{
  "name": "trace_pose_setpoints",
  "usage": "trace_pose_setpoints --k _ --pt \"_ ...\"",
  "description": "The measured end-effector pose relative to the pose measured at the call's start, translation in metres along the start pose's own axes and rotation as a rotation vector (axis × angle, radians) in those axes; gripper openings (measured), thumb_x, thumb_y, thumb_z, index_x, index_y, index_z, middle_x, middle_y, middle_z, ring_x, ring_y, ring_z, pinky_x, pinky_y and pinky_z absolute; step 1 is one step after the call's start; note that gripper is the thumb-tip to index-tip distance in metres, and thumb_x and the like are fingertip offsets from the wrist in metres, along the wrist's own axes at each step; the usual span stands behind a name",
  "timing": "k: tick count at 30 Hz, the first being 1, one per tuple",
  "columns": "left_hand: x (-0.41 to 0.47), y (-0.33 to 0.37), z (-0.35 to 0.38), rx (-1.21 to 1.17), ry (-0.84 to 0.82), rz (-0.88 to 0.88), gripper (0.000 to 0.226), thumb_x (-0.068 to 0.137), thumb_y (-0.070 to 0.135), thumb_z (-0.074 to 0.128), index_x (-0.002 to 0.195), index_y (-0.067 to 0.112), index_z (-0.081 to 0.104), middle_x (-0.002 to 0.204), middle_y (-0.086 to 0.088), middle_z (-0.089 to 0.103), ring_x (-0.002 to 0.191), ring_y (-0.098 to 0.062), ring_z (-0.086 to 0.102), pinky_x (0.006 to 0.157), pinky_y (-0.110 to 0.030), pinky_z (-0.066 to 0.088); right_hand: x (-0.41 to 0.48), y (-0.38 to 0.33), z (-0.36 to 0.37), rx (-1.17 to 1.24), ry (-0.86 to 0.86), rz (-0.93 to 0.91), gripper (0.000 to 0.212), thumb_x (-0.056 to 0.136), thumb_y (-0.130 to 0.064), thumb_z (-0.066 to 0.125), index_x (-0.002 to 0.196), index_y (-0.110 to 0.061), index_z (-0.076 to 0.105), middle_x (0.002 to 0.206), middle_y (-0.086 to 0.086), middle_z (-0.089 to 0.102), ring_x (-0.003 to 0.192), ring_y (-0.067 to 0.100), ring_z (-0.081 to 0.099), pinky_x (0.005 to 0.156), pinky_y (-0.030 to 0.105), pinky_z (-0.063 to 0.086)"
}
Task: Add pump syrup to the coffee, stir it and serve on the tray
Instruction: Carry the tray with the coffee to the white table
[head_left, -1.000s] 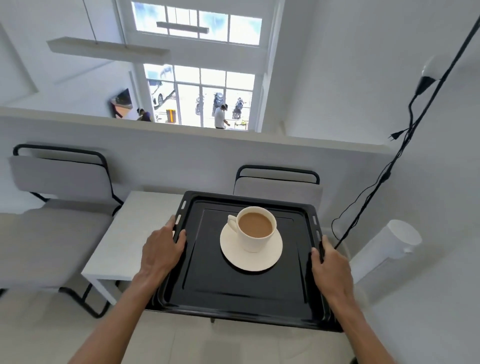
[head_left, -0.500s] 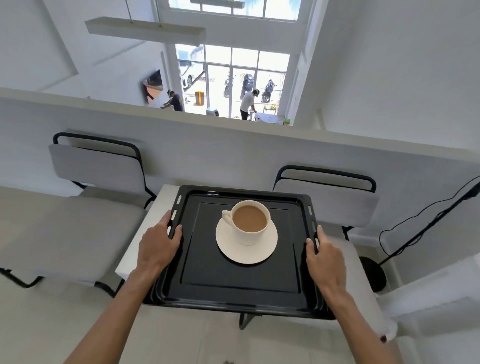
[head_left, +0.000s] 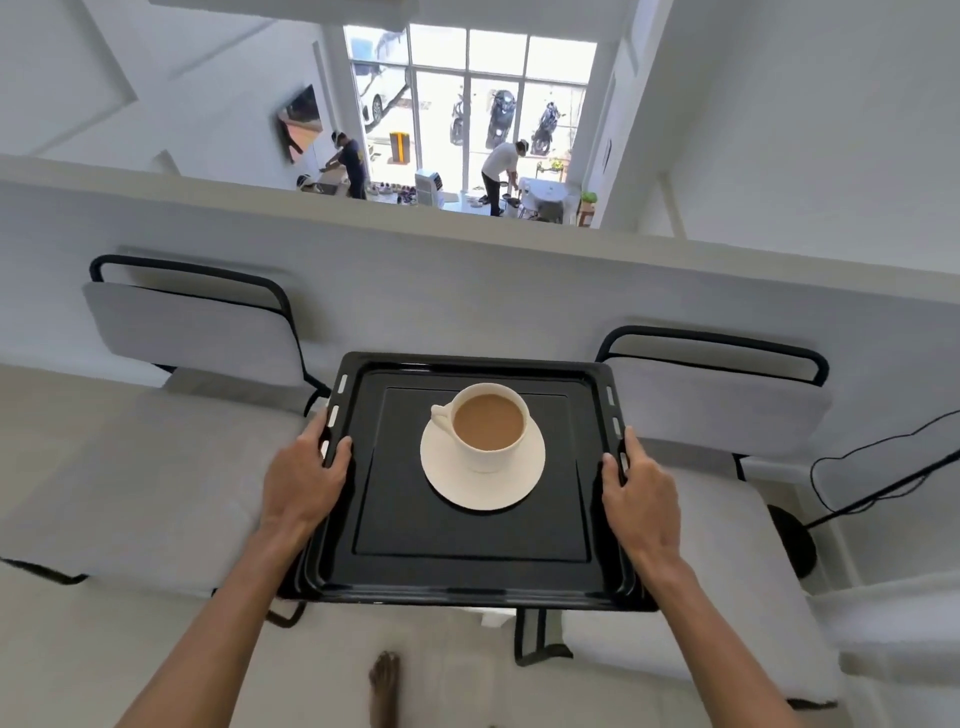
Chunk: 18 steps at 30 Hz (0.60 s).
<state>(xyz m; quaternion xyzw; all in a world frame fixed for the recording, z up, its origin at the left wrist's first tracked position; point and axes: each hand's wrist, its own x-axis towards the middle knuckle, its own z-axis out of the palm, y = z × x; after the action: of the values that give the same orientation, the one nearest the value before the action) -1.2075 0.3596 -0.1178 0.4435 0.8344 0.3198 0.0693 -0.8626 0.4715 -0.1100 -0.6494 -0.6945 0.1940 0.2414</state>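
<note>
No legible text, perhaps from blur.

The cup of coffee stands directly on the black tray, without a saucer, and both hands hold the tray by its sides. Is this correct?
Not quite. In the head view the cup of coffee stands on a white saucer, which rests on the black tray. The left hand and the right hand do hold the tray by its sides.

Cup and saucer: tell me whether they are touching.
Touching. The head view shows the cup of coffee standing on the middle of the saucer, its base meeting the saucer with no gap, on the black tray.
</note>
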Motion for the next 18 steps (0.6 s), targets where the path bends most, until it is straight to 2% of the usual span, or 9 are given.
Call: trace_pose_setpoints --k 3,7,9,12,13,18 --pt "0.029 -0.02 0.006 -0.027 -0.056 0.004 0.048 0.096 0.028 0.061 0.142 0.016 0.052 0.085 -0.01 0.077 0.077 -0.034 0.072 0.074 -0.043 0.06 0.011 -0.013 0.024 0.02 -0.005 0.025 0.053 0.105 -0.023 0.052 0.154 -0.005 0.041 0.09 0.016 0.074 0.081 0.03 0.071 0.079 0.046 0.062" --pt "0.069 -0.048 0.017 -0.023 -0.127 0.03 0.051 0.097 0.03 0.059 0.146 0.02 0.049 0.072 -0.002 0.072 0.062 -0.024 0.067 0.066 -0.039 0.058 0.019 -0.027 0.062 0.032 0.041 0.057 0.053 0.104 -0.021 0.054 0.153 -0.004 0.041 0.085 0.015 0.072 0.075 0.024 0.066 0.076 0.037 0.059" --pt "0.087 -0.062 0.024 -0.018 -0.133 0.044 0.051 0.097 0.029 0.06 0.145 0.018 0.049 0.069 -0.003 0.071 0.058 -0.022 0.063 0.061 -0.035 0.053 0.023 -0.032 0.083 0.032 0.064 0.069 0.053 0.104 -0.02 0.055 0.152 -0.002 0.043 0.097 0.017 0.074 0.087 0.028 0.07 0.083 0.039 0.059" --pt "0.111 -0.082 0.037 -0.01 -0.155 0.05 0.054 0.097 0.029 0.061 0.147 0.017 0.047 0.062 -0.004 0.067 0.051 -0.018 0.059 0.057 -0.032 0.047 0.027 -0.036 0.115 0.049 0.085 0.098 0.053 0.103 -0.019 0.056 0.152 -0.002 0.044 0.126 0.018 0.071 0.114 0.033 0.068 0.098 0.041 0.055" --pt "0.117 -0.089 0.042 -0.012 -0.169 0.052 0.055 0.097 0.029 0.061 0.148 0.017 0.046 0.06 -0.004 0.066 0.049 -0.015 0.058 0.056 -0.031 0.047 0.029 -0.036 0.124 0.049 0.083 0.111 0.053 0.103 -0.019 0.056 0.152 -0.003 0.044 0.128 0.018 0.07 0.115 0.033 0.068 0.099 0.041 0.054" --pt "0.143 -0.131 0.075 -0.03 -0.22 0.038 0.056 0.098 0.031 0.06 0.151 0.023 0.042 0.066 -0.004 0.07 0.054 -0.019 0.063 0.061 -0.039 0.058 0.042 -0.031 0.181 0.066 0.051 0.159 0.051 0.104 -0.023 0.054 0.153 -0.012 0.044 0.094 0.008 0.071 0.088 0.027 0.068 0.081 0.039 0.059"
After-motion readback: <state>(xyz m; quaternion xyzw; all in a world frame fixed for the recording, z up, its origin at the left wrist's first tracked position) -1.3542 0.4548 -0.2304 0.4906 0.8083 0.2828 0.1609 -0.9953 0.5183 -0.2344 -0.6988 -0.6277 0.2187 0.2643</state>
